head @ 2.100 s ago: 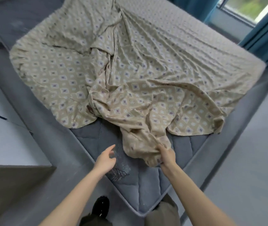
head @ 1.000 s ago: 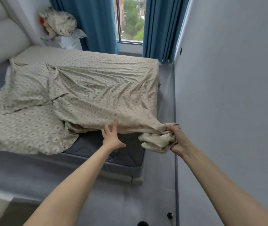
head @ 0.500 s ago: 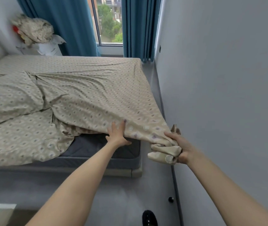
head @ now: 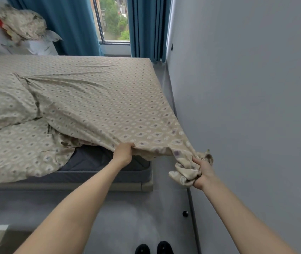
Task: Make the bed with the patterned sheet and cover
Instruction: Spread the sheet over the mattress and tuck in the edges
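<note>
A beige patterned sheet [head: 94, 99] covers most of the bed, smooth at the far side and folded and rumpled at the left. Its near right corner is lifted off the dark grey mattress [head: 98, 160], whose near corner lies bare. My left hand [head: 123, 153] grips the sheet's near edge with fingers curled over it. My right hand [head: 203, 171] holds the bunched corner of the sheet out past the bed's corner, close to the wall. The fabric is stretched taut between the two hands.
A grey wall [head: 246, 107] runs close along the bed's right side, leaving a narrow strip of floor [head: 166, 85]. Blue curtains [head: 146, 26] frame a window at the back. A bundle of patterned fabric [head: 21, 24] sits at the far left corner. A small black doorstop [head: 185, 213] is on the floor.
My left hand, flat on the sheet before, has now curled round its near edge. My right hand has pulled the bunched corner further right, toward the wall, stretching the sheet flatter.
</note>
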Motion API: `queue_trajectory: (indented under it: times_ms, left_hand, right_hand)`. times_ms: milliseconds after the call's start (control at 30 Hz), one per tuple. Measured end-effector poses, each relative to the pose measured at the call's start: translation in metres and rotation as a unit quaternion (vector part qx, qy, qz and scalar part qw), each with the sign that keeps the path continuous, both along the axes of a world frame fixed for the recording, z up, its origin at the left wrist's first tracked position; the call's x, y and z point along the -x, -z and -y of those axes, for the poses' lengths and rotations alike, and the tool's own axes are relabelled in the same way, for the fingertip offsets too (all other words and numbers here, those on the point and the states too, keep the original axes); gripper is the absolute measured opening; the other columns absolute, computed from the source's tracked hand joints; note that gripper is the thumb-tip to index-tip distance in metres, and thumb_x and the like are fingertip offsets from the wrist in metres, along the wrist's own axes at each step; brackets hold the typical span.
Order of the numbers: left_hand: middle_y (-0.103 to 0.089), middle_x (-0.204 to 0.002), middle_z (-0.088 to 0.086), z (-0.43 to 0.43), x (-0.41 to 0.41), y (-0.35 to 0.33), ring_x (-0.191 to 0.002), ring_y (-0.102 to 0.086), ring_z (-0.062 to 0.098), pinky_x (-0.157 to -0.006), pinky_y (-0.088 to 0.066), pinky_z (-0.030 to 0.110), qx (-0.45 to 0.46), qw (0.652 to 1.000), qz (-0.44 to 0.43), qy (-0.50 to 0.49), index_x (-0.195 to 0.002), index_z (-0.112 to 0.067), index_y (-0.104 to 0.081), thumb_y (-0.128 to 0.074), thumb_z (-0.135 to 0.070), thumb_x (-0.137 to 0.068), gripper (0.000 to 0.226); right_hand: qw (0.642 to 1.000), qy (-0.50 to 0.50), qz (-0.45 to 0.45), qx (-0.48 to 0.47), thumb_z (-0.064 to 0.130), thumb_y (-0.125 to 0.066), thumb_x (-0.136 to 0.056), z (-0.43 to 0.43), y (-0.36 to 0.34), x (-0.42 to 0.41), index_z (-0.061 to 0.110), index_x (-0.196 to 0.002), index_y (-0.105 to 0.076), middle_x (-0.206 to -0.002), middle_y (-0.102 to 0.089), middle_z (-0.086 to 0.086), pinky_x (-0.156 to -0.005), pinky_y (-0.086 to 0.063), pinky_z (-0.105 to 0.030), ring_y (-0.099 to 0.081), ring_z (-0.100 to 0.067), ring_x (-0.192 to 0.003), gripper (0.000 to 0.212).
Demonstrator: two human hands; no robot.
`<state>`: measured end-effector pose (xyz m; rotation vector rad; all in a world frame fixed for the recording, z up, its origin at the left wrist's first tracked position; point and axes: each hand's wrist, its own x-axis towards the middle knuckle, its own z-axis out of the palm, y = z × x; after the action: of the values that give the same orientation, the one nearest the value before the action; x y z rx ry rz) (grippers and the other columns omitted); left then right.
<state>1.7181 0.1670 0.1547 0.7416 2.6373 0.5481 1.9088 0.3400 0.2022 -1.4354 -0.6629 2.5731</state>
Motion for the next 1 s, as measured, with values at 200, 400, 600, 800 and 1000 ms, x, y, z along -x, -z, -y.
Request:
queue_trajectory:
  times_ms: [200,400,600,800,1000]
  left_hand:
    - [-0.06,-0.127,0.011,0.008,-0.027,0.024,-0.117,-0.053,0.028,-0.092,-0.04,0.029,0.1,0.989,0.076,0.073,-0.126,-0.014,-0.059,-0.042,-0.021,-0.099,0.033]
    - [-0.061,-0.123,0.012,0.018,-0.049,0.058,-0.112,-0.055,0.03,-0.087,-0.041,0.032,0.123,0.985,0.098,0.065,-0.116,-0.011,-0.059,-0.036,-0.019,-0.1,0.028]
    - [-0.058,-0.12,0.008,0.029,-0.053,0.064,-0.108,-0.054,0.026,-0.091,-0.043,0.034,0.077,0.985,0.15,0.046,-0.123,-0.011,-0.044,-0.064,-0.048,-0.084,0.057]
    - [-0.057,-0.123,0.013,0.027,-0.055,0.068,-0.113,-0.056,0.03,-0.09,-0.043,0.036,0.229,0.971,-0.008,0.074,-0.138,-0.013,-0.035,-0.044,-0.004,-0.091,0.049]
    - [-0.066,-0.1,0.009,0.022,-0.055,0.085,-0.099,-0.063,0.029,-0.076,-0.051,0.034,0.232,0.969,-0.02,0.085,-0.098,-0.015,-0.068,-0.047,-0.002,-0.082,0.03]
  right_hand:
    - [0.994,0.026,0.104,-0.002,0.013,-0.035,-0.099,-0.018,0.032,-0.009,0.007,-0.071,-0.051,-0.037,-0.054,-0.006,-0.032,-0.046,-0.022,-0.051,-0.016,-0.027,0.033]
    - [0.982,0.034,0.184,-0.003,0.014,-0.026,-0.101,-0.023,0.09,-0.008,0.005,-0.067,-0.043,-0.03,-0.045,-0.004,-0.03,-0.029,-0.007,-0.034,-0.01,-0.019,0.039]
    - [0.987,0.094,0.128,-0.007,0.035,-0.04,-0.101,-0.011,0.105,0.016,0.015,-0.094,-0.053,-0.052,-0.06,-0.007,-0.05,-0.05,-0.017,-0.053,-0.014,-0.038,0.025]
    - [0.989,-0.081,0.121,0.008,0.017,-0.06,-0.092,-0.015,0.127,0.013,0.004,-0.094,-0.06,-0.062,-0.069,-0.015,-0.055,-0.057,-0.043,-0.067,-0.027,-0.051,0.013]
    - [0.991,-0.023,0.129,0.0,0.02,-0.05,-0.094,-0.025,0.148,0.013,-0.003,-0.111,-0.059,-0.098,-0.069,-0.022,-0.065,-0.056,-0.053,-0.069,-0.037,-0.083,0.03]
